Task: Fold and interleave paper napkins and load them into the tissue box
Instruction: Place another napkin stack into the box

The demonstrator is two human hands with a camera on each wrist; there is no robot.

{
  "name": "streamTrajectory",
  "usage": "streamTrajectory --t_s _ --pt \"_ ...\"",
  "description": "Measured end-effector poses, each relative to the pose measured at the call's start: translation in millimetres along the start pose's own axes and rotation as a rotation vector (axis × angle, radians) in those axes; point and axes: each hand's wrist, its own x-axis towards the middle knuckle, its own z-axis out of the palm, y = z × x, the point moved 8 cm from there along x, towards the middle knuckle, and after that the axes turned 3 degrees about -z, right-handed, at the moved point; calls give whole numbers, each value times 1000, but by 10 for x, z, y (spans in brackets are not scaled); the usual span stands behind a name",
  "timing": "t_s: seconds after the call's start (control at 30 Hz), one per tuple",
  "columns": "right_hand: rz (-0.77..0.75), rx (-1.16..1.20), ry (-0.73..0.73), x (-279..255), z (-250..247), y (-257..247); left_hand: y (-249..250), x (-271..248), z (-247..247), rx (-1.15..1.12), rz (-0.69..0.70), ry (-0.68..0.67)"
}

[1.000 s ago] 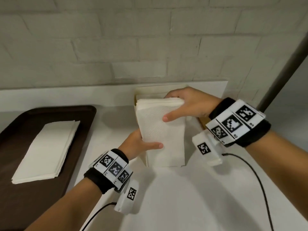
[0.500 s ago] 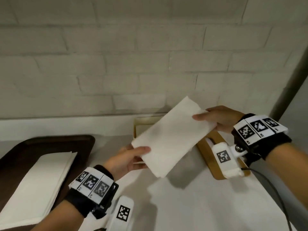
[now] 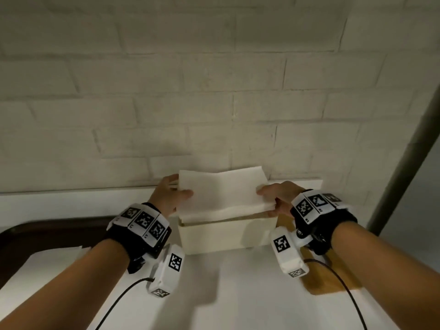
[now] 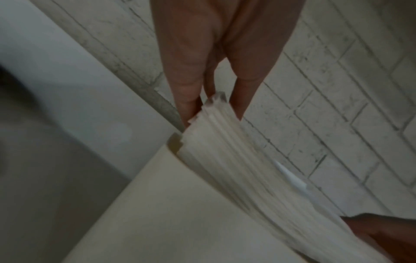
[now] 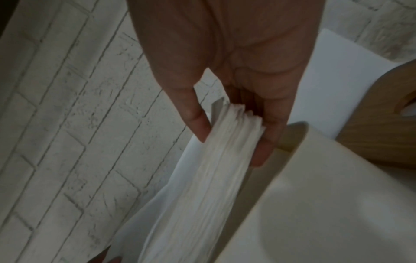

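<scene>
Napkins (image 3: 223, 194) now over half-hidden box (image 3: 214, 236).

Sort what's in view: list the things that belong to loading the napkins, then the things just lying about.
Part of the job:
- napkin stack, pinched at its ends by the left hand and right hand
- tissue box, open-topped, under the stack
- wooden lid, beside the box

Lying about:
- dark tray
- white counter

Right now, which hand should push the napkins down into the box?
Probably either: left hand and right hand pinch opposite ends of the napkin stack, over the open tissue box.
</scene>
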Motion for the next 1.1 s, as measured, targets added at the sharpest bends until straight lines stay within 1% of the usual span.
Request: streamTrajectory --t_s 0.07,0.2,0.33,0.43,0.53,0.6,0.63,0.67,0.7,0.73,0.77,0.8,0.87,0.93,1.0,1.1 --pt "-22 -151 11 61 11 5 -61 46 33 132 4 8" --pt "-57 -485 50 41 72 -8 -108 76 136 541 41 12" --pt "-86 -684 56 62 164 -52 -68 110 235 810 47 -7" --pt "-69 -738 76 64 175 -44 -65 132 236 919 36 -24" --pt "-70 -756 56 45 176 -52 -15 109 201 952 12 -23" --pt "-115 -796 47 18 167 -78 117 55 152 986 80 30" --pt "-163 -825 47 -9 165 -110 203 8 140 1005 149 59" --pt "-230 -863 52 -36 165 -154 272 -41 156 1025 227 56" --pt "-305 -907 53 -65 177 -196 312 -102 207 1057 301 17" --pt "-369 -938 33 -79 211 -223 307 -151 282 1100 352 -53" --pt "-411 -960 -14 -78 265 -225 261 -192 364 1144 374 -138" --pt "-417 -988 -74 -59 327 -199 190 -211 444 1183 366 -219" --pt "-370 -1073 -169 -21 414 -114 38 -213 568 1263 324 -339" --pt "-342 -1126 -230 -4 450 -68 -86 -184 628 1323 269 -395" --pt "-320 -1137 -280 0 449 -41 -157 -138 653 1336 221 -412" --pt "-281 -1124 -268 52 388 -36 -183 -68 683 1343 193 -405"
